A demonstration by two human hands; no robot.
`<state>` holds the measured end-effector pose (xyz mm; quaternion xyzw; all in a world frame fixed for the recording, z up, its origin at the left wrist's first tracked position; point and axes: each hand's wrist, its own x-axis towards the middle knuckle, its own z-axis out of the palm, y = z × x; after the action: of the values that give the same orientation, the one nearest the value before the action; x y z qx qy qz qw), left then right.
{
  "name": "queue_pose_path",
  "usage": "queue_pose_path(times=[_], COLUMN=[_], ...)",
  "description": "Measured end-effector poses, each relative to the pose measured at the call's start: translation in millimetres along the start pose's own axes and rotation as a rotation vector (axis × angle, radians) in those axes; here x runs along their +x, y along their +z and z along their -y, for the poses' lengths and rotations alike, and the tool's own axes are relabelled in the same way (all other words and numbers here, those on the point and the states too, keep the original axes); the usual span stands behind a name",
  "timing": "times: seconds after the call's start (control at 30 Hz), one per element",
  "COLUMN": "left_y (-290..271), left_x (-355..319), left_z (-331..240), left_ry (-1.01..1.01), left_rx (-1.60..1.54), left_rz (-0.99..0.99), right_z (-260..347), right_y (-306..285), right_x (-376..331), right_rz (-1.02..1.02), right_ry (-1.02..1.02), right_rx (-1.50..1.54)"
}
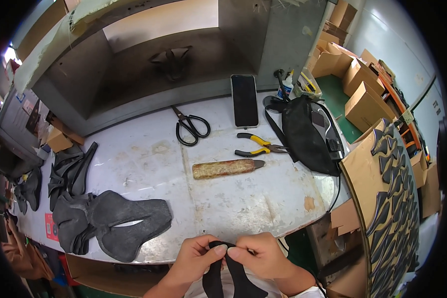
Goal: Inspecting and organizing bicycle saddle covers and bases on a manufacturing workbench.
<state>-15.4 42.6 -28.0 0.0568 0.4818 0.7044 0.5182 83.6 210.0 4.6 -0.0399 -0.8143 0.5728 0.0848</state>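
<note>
At the table's front edge, a dark, strap-like shoe upper piece (239, 278) is pinched between my two hands. My left hand (196, 257) grips its top edge from one side, thumb on the near face. My right hand (264, 256) does the same from the other side, and both thumb tips nearly meet. Two strips of the piece hang below, partly cut off by the frame. To the left lies a stack of dark grey shoe upper pieces (151, 223). Beyond my hands rests a short-bladed knife (223, 169) with a worn, wrapped handle.
Scissors (192, 130), yellow-black pliers (258, 145) and a phone (245, 102) lie farther back. A black bag (303, 134) occupies the right corner. Black heeled shoes (74, 169) stand left. A metal box (184, 94) backs the table; a board of shoe parts (382, 213) leans right.
</note>
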Motion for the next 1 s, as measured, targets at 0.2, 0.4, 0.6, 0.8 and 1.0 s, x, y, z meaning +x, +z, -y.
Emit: queue_pose_path(times=[0.2,0.4,0.6,0.8,1.0], left_y=[15,18,44,19,-102], left_x=[2,1,15,86,157], left_z=[-15,-52,-176,-270,-301], left_ry=[-0.096,-0.086,0.977,1.951,1.339], left_rx=[-0.168,0.044,1.171,1.498,1.62], left_rz=[0.047,0.104,-0.009,-0.354,-0.778], right_z=[-43,-50,-70,-82,-62], right_y=[17,15,-12,-11,-11], right_x=[-1,-6,-22,-27,-20], right_rz=[-0.211,-0.203,-0.372,-0.425,-0.43], right_ry=[-0.226,0.009,0.083,-0.041,-0.132], right_rx=[0.166,0.512,0.319,0.331,0.21])
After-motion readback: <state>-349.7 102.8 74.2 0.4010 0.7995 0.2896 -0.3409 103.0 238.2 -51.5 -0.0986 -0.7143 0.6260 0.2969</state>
